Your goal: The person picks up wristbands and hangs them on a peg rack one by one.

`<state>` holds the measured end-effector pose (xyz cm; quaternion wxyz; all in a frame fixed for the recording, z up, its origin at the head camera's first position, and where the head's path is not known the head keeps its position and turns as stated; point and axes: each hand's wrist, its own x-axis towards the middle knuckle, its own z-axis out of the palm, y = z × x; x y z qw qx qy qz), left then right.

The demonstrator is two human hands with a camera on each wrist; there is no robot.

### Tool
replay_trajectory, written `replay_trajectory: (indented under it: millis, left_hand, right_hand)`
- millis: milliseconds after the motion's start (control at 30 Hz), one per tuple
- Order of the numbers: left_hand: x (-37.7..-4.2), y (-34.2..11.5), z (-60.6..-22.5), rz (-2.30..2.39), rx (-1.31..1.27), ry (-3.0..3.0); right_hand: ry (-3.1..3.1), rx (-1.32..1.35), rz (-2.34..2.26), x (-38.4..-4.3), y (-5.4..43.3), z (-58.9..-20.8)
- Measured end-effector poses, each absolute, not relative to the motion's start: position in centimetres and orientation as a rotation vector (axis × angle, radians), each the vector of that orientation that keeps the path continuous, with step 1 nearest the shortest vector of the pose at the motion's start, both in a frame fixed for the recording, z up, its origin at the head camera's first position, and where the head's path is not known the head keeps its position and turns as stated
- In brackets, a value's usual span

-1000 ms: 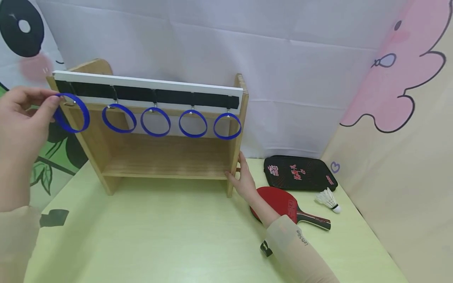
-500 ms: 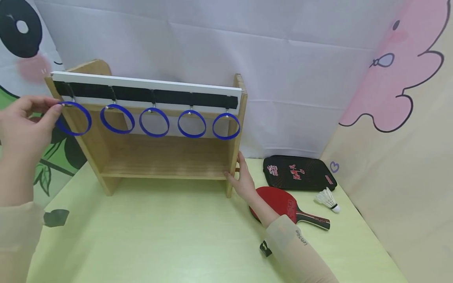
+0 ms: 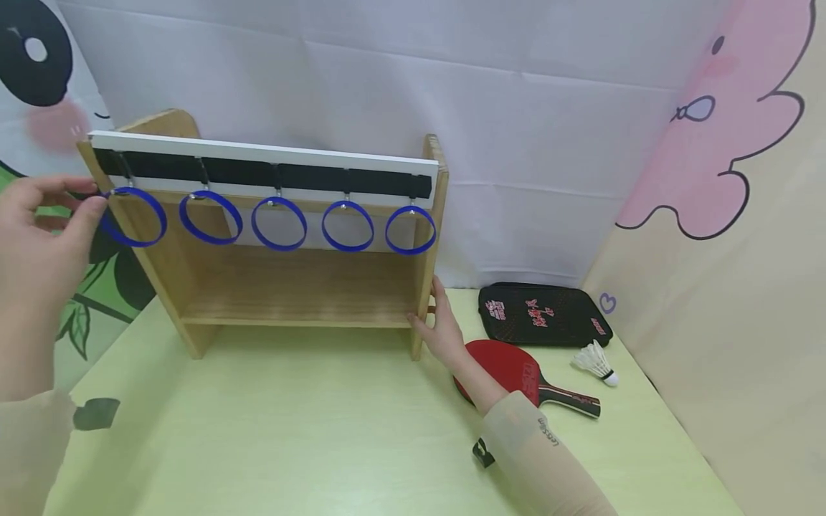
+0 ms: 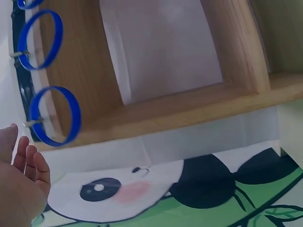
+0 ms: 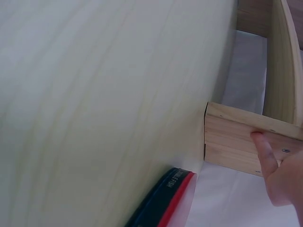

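Note:
A wooden shelf (image 3: pixel 303 283) stands on the table, with a white and black strip (image 3: pixel 310 177) along its upper front. Several blue rings hang in a row from small metal hooks on this strip. Beside the leftmost blue ring (image 3: pixel 138 244) is my left hand (image 3: pixel 39 265), thumb and fingers loosely bent. The left wrist view shows a gap between these fingertips and the ring (image 4: pixel 75 113). My right hand (image 3: pixel 447 337) rests against the shelf's right side panel, low down. In the right wrist view, one straight digit of the hand (image 5: pixel 279 182) touches the panel; the other fingers are hidden.
Right of the shelf lie a red table tennis bat (image 3: pixel 500 362), partly behind my right forearm, a black case (image 3: pixel 545 314) and a shuttlecock (image 3: pixel 596 363). A small black piece (image 3: pixel 482 453) sits by my right sleeve. Printed cloth walls stand behind and at both sides.
My left hand pinched the leftmost ring and lowered it, then let go and drew slightly left. That ring now hangs from its hook. The right hand stays on the shelf panel.

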<state>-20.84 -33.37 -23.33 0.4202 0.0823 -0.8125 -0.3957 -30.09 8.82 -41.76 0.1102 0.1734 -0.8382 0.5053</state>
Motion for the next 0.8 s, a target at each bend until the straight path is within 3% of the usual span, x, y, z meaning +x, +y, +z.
replay_trajectory:
  millis: [500,800]
  left_hand:
    - [-19.2,-25.8,-23.2,-0.753,-0.459,-1.946]
    - [-18.1,-21.1,-24.6,-0.711,-0.588,-2.005]
  right_hand:
    - [-2.458,0.587,1.480,-30.7,9.7,-40.9]
    - [-2.525,0.695,1.362,-29.2,11.7,-38.3]
